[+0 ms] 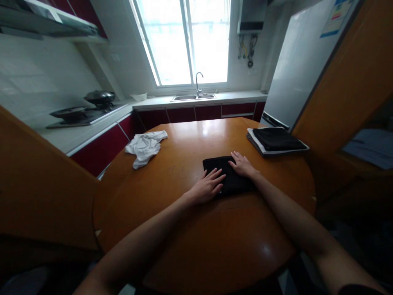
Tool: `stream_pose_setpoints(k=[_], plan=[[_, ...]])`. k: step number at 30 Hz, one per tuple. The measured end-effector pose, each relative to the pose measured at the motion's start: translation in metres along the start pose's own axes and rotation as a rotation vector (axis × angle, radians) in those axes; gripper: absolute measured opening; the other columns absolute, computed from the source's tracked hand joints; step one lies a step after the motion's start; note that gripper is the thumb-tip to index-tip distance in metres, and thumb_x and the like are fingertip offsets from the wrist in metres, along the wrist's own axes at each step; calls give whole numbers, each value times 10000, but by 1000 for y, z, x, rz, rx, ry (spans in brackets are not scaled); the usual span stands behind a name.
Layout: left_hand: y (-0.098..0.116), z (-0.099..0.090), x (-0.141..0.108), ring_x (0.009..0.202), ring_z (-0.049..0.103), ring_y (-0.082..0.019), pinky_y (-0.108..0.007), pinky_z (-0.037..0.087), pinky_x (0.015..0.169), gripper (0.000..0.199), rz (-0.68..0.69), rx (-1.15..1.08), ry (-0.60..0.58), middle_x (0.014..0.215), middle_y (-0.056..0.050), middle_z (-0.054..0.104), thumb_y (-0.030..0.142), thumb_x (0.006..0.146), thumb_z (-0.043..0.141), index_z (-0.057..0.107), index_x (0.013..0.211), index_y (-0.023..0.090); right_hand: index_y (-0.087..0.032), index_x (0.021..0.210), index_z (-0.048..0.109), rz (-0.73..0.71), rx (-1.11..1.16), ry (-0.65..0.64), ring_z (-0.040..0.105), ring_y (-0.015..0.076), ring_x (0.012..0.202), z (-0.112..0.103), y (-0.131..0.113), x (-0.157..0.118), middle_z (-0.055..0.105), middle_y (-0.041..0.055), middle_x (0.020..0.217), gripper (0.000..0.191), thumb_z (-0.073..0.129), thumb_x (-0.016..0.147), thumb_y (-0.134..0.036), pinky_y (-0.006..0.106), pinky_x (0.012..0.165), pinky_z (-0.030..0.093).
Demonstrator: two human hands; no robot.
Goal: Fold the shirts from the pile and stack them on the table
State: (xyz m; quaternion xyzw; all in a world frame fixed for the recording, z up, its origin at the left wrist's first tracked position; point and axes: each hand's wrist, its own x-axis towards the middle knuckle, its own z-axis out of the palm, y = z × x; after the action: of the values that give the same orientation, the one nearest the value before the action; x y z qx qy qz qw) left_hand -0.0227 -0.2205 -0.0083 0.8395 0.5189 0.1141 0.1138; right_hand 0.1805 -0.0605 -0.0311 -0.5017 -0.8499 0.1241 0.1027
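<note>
From where I stand, I see a dark black, folded piece of cloth (235,182), roughly rectangular, lying flat just right of the frame's centre, its near-left and far-right parts hidden from me.

On the table (175,180): a folded cloth (236,185) beneath the left hand (206,188) and right hand (243,166); a loose cloth (145,146) farther back, left; a cloth stack (278,140), right. Behind: a sink (197,97) below the window (168,45); stove (97,114), left; refrigerator (299,65), right.
</note>
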Motion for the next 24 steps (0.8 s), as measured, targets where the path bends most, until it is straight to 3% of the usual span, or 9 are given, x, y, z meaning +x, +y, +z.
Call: stream_pose_setpoints(k=[4,8,11,14,19,24], plan=[[0,-4,4,1542,138,-228,-503,113,1247,538,-27,-22,101,1650,-35,253,446,1041,338,356,1553,282,-134,1575,285,22,-68,35,131,271,1538,-9,-6,-7,192,134,1661,678,301,1017,-519,572,1216,88],[-5,-1,6,1536,161,-276,-560,101,1237,563,-17,-15,29,1642,-43,272,516,1009,408,403,1529,301,-141,1574,291,-67,-110,118,98,251,1543,-12,-25,-26,174,124,1666,644,262,1026,-478,571,1217,60],[-15,-1,8,1512,256,-245,-514,173,1237,520,-62,-48,140,1599,-68,375,440,1016,407,453,1501,258,-163,1586,265,-149,-115,-9,67,235,1548,-6,-41,-38,142,106,1674,644,278,1020,-470,557,1220,62],[-30,-3,11,1515,244,-254,-532,202,1223,521,-181,-28,251,1605,-91,360,405,1022,385,446,1503,214,-180,1586,272,-158,-116,-91,54,243,1549,-2,-48,-42,130,110,1674,651,314,1012,-484,570,1216,35],[-48,2,12,1530,176,-306,-586,146,1217,591,-257,37,157,1642,-77,273,506,1014,388,380,1539,235,-165,1584,271,-75,-44,55,100,238,1544,-8,-36,-31,183,119,1665,631,288,1026,-458,534,1227,44],[-46,0,12,1525,196,-306,-581,175,1213,562,-266,20,171,1637,-82,290,480,1015,399,418,1516,227,-151,1568,309,30,47,-9,153,276,1534,-14,-20,-25,204,135,1659,631,383,1010,-435,529,1220,141]])
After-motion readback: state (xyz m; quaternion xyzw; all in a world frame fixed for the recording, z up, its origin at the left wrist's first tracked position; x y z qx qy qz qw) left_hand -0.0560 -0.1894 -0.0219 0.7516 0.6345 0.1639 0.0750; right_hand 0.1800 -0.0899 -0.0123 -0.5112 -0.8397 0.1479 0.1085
